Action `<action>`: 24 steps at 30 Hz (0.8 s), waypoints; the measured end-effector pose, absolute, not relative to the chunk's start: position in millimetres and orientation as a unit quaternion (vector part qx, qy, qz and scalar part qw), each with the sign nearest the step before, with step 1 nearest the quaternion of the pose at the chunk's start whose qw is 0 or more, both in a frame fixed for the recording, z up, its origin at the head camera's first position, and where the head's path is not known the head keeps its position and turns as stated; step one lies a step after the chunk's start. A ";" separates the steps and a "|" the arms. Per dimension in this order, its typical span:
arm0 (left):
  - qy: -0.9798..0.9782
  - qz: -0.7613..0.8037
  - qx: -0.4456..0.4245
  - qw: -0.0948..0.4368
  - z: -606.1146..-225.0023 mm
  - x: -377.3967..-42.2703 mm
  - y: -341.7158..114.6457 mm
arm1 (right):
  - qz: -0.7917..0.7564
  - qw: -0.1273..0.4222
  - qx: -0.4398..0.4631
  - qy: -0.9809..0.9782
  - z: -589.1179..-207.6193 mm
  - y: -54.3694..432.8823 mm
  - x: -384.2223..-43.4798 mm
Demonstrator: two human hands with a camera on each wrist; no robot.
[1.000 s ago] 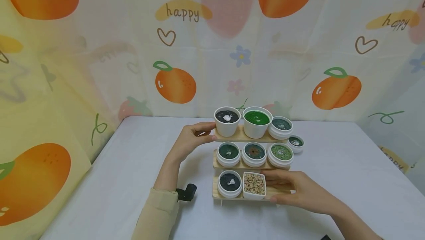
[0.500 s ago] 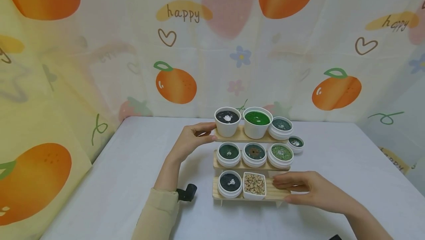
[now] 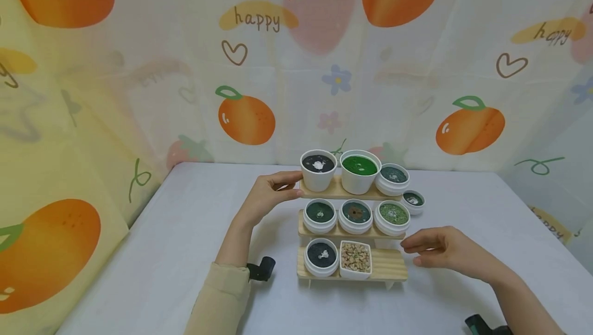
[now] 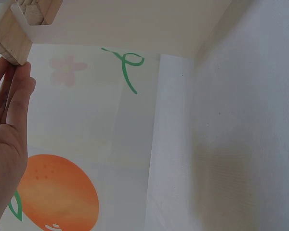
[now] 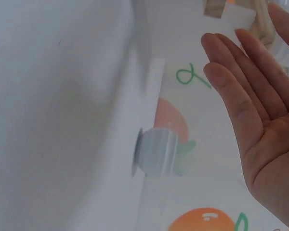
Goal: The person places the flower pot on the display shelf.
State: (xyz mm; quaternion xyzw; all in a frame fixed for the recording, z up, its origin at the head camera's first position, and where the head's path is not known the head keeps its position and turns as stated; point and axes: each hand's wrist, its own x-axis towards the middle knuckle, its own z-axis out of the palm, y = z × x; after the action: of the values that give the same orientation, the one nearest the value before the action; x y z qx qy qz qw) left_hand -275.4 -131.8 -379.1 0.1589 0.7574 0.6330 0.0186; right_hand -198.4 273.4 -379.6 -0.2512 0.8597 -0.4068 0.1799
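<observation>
A three-tier wooden stand (image 3: 390, 263) carries white cups and bowls. At the left end of its top tier my left hand (image 3: 268, 191) grips the board, thumb in front and fingers behind; the left wrist view has its fingers (image 4: 20, 94) at the wood's end. To the right of the lower tiers, my right hand (image 3: 456, 252) hovers with relaxed fingers, holding nothing. A square bowl of chopped nuts (image 3: 355, 258) sits on the bottom tier beside a round cup with dark contents (image 3: 321, 257). Bare wood shows right of the nuts.
Two taller cups, one dark (image 3: 317, 173) and one bright green (image 3: 360, 170), stand on the top tier near a shallower cup (image 3: 392, 178). Three round cups line the middle tier. A small white cup (image 3: 413, 201) stands on the table behind the stand's right side.
My right hand has come away from beside the nut bowl, moving right and up off the bottom tier, uncovering its bare wood. The left hand stays at the top tier.
</observation>
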 end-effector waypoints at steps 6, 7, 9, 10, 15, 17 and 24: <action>0.758 0.632 0.160 0.016 -378.8 -275.2 -131.1 | -0.375 0.122 -0.192 0.898 -381.2 275.6 -206.9; 0.758 0.632 0.159 0.016 -378.8 -275.1 -131.1 | -0.371 0.109 -0.181 0.904 -381.3 275.9 -208.5; 0.758 0.633 0.156 0.017 -379.3 -275.1 -131.2 | -0.370 0.080 -0.158 0.912 -381.5 276.8 -211.8; 0.759 0.632 0.155 0.018 -379.4 -275.1 -131.1 | -0.372 0.067 -0.146 0.914 -381.9 277.3 -213.6; 0.761 0.630 0.156 0.017 -380.9 -275.6 -131.2 | -0.374 0.001 -0.083 0.924 -385.6 280.4 -223.2; 0.761 0.629 0.158 0.016 -381.0 -275.7 -131.1 | -0.370 -0.020 -0.058 0.927 -388.2 281.7 -226.9; 0.761 0.629 0.159 0.015 -380.6 -275.5 -131.6 | -0.363 -0.038 -0.007 0.931 -395.0 285.6 -241.6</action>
State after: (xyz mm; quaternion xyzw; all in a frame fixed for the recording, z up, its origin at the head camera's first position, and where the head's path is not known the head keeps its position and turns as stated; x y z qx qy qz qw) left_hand -275.5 -131.6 -380.6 0.1585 0.7608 0.6291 0.0151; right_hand -241.6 285.6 -395.0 -0.0066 0.9311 -0.3626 -0.0384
